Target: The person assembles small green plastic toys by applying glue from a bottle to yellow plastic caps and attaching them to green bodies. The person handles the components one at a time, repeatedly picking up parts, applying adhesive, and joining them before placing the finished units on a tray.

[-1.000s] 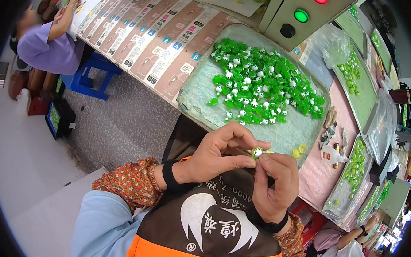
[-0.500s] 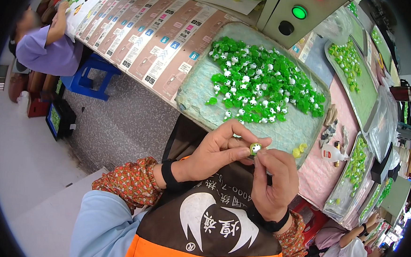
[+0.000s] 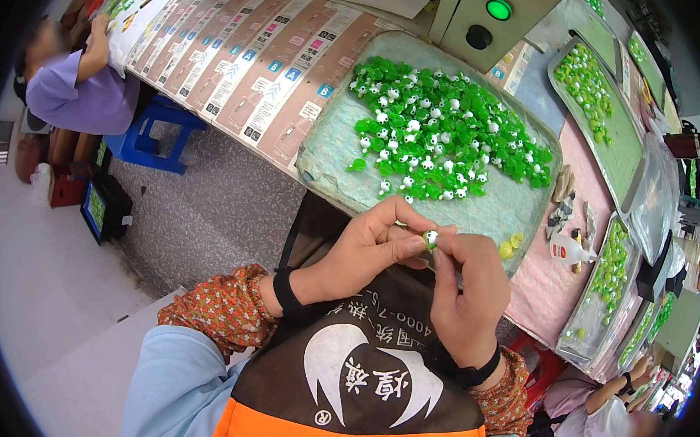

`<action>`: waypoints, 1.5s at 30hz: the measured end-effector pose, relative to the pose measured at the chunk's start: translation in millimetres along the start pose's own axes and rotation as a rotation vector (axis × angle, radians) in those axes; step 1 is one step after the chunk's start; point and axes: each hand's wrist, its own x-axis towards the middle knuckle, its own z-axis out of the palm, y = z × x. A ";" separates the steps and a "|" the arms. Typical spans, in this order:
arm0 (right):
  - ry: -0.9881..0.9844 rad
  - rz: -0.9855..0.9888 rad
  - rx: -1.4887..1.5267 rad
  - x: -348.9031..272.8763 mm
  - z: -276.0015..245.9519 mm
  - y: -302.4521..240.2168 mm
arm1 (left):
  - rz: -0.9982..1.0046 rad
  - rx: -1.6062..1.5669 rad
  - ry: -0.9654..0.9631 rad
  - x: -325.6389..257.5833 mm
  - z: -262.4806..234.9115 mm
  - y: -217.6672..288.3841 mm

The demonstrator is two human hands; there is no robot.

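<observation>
Between my fingertips is a tiny plastic figure [image 3: 430, 239] with a white, dark-spotted head and a green part beside it. My left hand [image 3: 356, 255] pinches it with thumb and forefinger from the left. From the right, my right hand [image 3: 469, 294] closes thumb and fingertips on the same piece. The fingers cover most of it. Just beyond my hands lies a wide tray [image 3: 329, 161] with a mottled pale lining. A heap of green pieces with white heads [image 3: 444, 128] fills its middle and far part.
Yellow pieces [image 3: 510, 246] rest at the tray's near right. A glue bottle [image 3: 568, 249] lies on the pink cloth. More trays of pieces [image 3: 586, 89] stand to the right. A control box [image 3: 490, 23] rises behind the tray. Other people [image 3: 77, 90] sit at far left and lower right.
My hands have shifted slightly, and the figure has turned between my fingertips, with less of it showing. Both hands still pinch it. The view has tilted a little.
</observation>
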 end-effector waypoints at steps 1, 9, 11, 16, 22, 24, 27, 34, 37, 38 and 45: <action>-0.014 0.047 0.043 1.2 -1.5 0.2 | -0.021 0.005 0.011 -0.4 -0.9 0.5; -0.127 0.392 0.337 8.2 -18.3 -1.1 | -0.164 -0.050 0.022 -2.7 1.4 6.6; -0.123 0.395 0.380 5.0 -17.2 3.8 | -0.165 -0.015 0.016 -2.2 2.0 8.3; -0.152 0.525 0.486 0.7 -14.4 4.5 | -0.071 0.168 -0.011 -6.6 4.0 11.8; -0.144 0.510 0.611 -2.1 -9.7 6.2 | -0.110 0.095 -0.025 -6.5 1.1 16.5; -0.151 0.458 0.584 -2.9 -10.1 7.6 | -0.168 0.000 -0.024 -4.8 0.3 17.9; -0.182 0.389 0.469 -0.6 -14.9 4.7 | -0.218 -0.079 -0.010 -4.9 2.2 18.3; -0.191 0.313 0.288 -2.7 -15.6 2.4 | -0.227 -0.065 0.018 -4.3 2.1 14.1; -0.195 0.274 0.238 -3.2 -14.9 4.1 | -0.199 0.012 0.002 -4.4 2.3 13.3; -0.194 0.260 0.222 -3.3 -14.7 4.4 | -0.190 0.026 -0.004 -4.5 1.7 12.4; -0.231 0.340 0.299 -5.2 -14.2 -0.6 | -0.245 -0.038 -0.047 -5.0 -0.2 16.5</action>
